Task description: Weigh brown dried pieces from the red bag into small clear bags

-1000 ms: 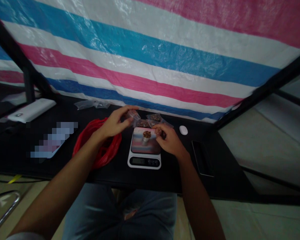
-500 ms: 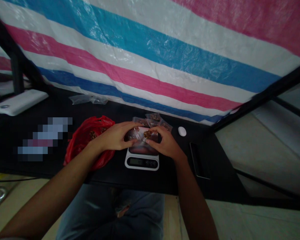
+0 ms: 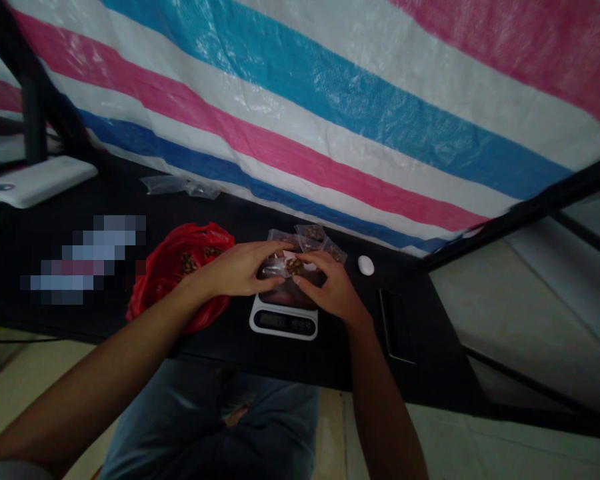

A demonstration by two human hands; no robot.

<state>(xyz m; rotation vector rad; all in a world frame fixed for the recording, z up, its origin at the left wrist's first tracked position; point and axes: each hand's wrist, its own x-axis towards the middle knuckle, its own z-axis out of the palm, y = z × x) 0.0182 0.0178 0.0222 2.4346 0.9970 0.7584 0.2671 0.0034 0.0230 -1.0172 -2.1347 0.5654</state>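
Observation:
A white kitchen scale (image 3: pixel 284 331) with a dark display sits at the front middle of the black table. Over its platform lies a small clear plastic bag (image 3: pixel 274 268) with a clump of brown nut-like pieces (image 3: pixel 294 267) at its right end. My left hand (image 3: pixel 243 268) reaches in from the left, thumb and fingers spread wide around the bag's left end. From the right, my right hand (image 3: pixel 330 283) has its thumb and fingertips at the clump, gripping the bag there. An open red plastic bag (image 3: pixel 153 293) holding more brown pieces stands partly under my left forearm.
Several filled clear bags (image 3: pixel 313 235) lie behind the scale. To the right are a white oval object (image 3: pixel 365 265) and a dark phone-like slab (image 3: pixel 391 327). Flat clear bags (image 3: pixel 180 187) and a white device (image 3: pixel 40 181) lie further left. A striped sheet (image 3: pixel 300 107) hangs behind the table.
The camera view has shifted slightly. My left thumb and fingers have moved a little to the right over the bag. The brown clump stays in place over the scale.

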